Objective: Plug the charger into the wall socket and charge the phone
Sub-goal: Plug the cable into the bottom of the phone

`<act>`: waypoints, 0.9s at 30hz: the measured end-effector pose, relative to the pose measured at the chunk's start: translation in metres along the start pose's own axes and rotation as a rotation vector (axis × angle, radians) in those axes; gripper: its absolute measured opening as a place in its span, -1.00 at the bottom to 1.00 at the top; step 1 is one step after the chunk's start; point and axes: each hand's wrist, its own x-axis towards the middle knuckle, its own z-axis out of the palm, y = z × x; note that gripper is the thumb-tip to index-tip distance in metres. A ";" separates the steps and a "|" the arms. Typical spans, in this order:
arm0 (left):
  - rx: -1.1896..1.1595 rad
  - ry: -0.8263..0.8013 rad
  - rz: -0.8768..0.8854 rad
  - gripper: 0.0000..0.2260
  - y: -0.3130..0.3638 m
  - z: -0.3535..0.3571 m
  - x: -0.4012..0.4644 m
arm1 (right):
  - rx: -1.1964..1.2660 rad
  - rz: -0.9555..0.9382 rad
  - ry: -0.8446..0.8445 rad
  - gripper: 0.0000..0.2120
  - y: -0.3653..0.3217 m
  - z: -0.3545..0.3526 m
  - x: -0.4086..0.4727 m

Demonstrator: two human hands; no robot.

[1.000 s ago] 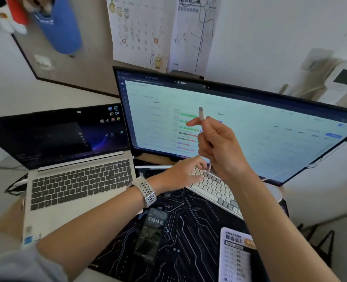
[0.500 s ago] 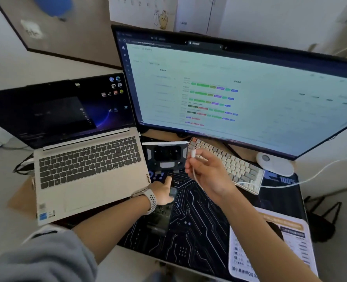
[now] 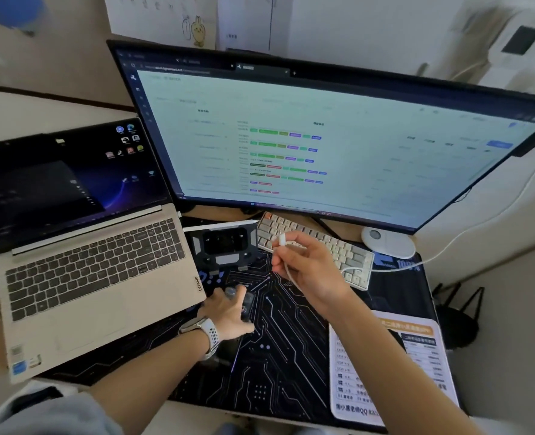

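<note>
Pinching thin white cable (image 3: 291, 276), right hand (image 3: 313, 271); left hand (image 3: 228, 312) grips glossy phone (image 3: 246, 304).

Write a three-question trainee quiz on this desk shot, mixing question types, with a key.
1. True or false: the right hand pinches the white cable's connector.
2. Which thing does the left hand hold on the desk mat? A) the mouse B) the phone C) the keyboard
3. Fill in: the laptop stands to the ____ of the monitor as the camera sees it.

Key: 1 true; 2 B; 3 left.
</note>
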 end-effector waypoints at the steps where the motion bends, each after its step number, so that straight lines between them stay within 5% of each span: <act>1: -0.032 -0.003 0.006 -0.19 0.004 -0.006 -0.001 | -0.001 -0.002 0.004 -0.86 -0.002 -0.002 -0.001; 8: -0.508 0.084 0.142 -0.25 0.036 -0.116 -0.015 | -0.097 -0.111 0.067 -0.78 -0.033 -0.007 0.000; 11: -0.840 0.164 0.216 -0.52 0.044 -0.173 -0.035 | -0.248 -0.207 0.125 -0.78 -0.059 -0.004 -0.002; 14: -1.418 -0.024 0.234 -0.62 0.048 -0.217 -0.063 | -0.418 -0.356 0.229 -0.84 -0.093 0.001 -0.007; 18: -2.090 -0.343 0.260 -0.42 0.052 -0.257 -0.089 | -0.748 -0.615 0.332 -0.84 -0.147 0.015 -0.022; 23: -2.373 -0.336 0.335 -0.65 0.065 -0.295 -0.114 | -1.087 -0.944 0.386 -0.82 -0.195 0.049 -0.048; 27: -2.440 -0.368 0.366 -0.70 0.078 -0.311 -0.133 | -1.442 -1.020 0.417 -0.66 -0.210 0.070 -0.060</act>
